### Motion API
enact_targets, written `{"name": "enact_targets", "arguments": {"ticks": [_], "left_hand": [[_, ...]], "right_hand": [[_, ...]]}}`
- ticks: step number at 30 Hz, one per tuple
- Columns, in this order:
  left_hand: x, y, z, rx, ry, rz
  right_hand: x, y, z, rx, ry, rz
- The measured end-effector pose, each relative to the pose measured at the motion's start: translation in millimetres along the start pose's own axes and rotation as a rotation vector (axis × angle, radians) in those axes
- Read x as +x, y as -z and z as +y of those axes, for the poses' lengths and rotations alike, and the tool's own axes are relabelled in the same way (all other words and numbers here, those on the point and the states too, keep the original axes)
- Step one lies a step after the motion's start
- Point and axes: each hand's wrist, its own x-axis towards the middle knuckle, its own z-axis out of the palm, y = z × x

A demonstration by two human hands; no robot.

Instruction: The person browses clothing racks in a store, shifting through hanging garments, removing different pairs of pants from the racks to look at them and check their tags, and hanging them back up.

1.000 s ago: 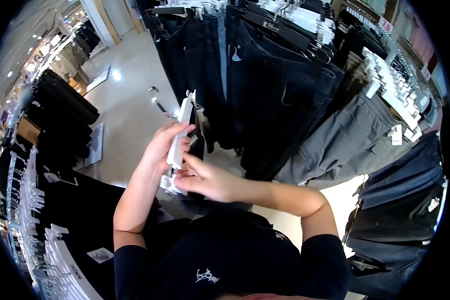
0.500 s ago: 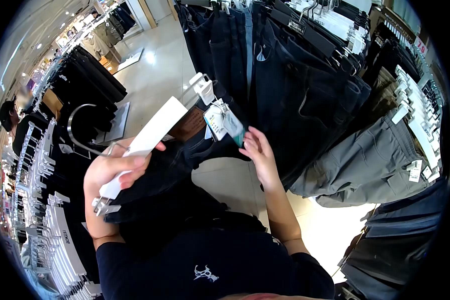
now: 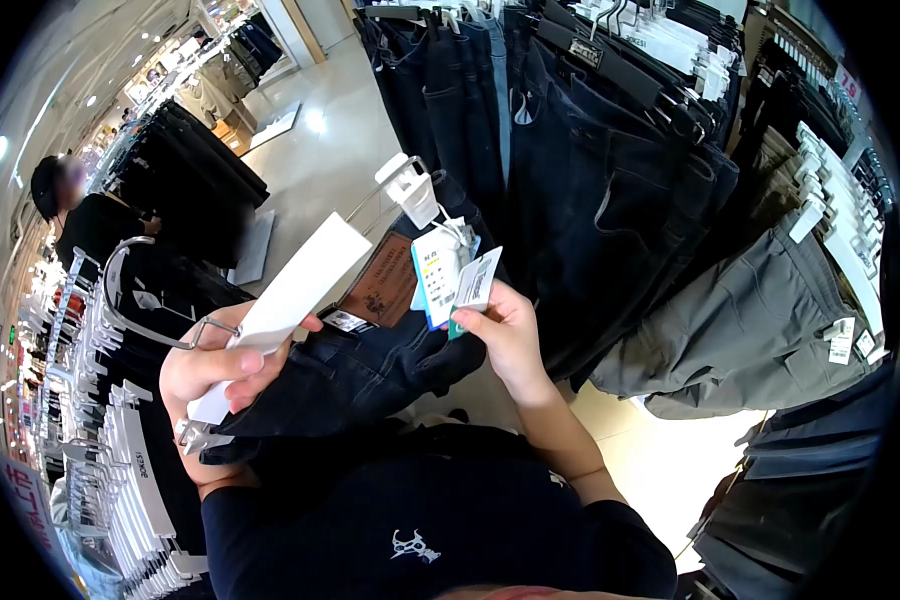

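Observation:
My left hand [image 3: 215, 370] is closed around a white trouser hanger [image 3: 305, 280] with a metal hook. Dark jeans [image 3: 345, 370] hang from its clips, with a brown leather patch [image 3: 382, 280] on the waistband. One white clip [image 3: 408, 190] shows at the hanger's far end. From near that clip dangle several paper hang tags [image 3: 437, 275]. My right hand [image 3: 505, 335] pinches a white tag with a printed label [image 3: 477, 280] between thumb and fingers. A bit of green shows under the thumb.
Racks of dark jeans [image 3: 610, 190] stand ahead. Grey trousers [image 3: 730, 330] hang at the right, folded dark garments [image 3: 800, 490] below them. At the left is a rail of white hangers [image 3: 135, 480]. A person in black [image 3: 110, 225] stands beyond it.
My right hand has moved slightly down and left and now grips a tag, turning its label into view. The hanger has shifted slightly. The person at the left shows more fully.

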Motion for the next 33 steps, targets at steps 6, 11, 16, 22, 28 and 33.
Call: {"name": "enact_targets", "arguments": {"ticks": [6,11,16,22,28,33], "left_hand": [[7,9,-13,-0.036,0.022,-0.079],[15,12,-21,-0.067,0.041,-0.130],[17,4,-25,-0.179,-0.005,-0.063],[47,27,-26,-1.000,0.097,-0.003],[116,41,-52,-1.013,-0.051,0.264],[129,-3,-56,-0.882,-0.157,0.185]], "right_hand": [[-26,-7,-24,0.000,-0.004,0.166],[-38,6,-23,-0.007,-0.074,0.212],[-33,31,-14,0.193,-0.219,0.130],[-38,42,7,-0.100,-0.192,0.258],[-55,11,32,-0.099,-0.037,-0.250],[-59,-5,19,-0.712,-0.047,0.208]]}}
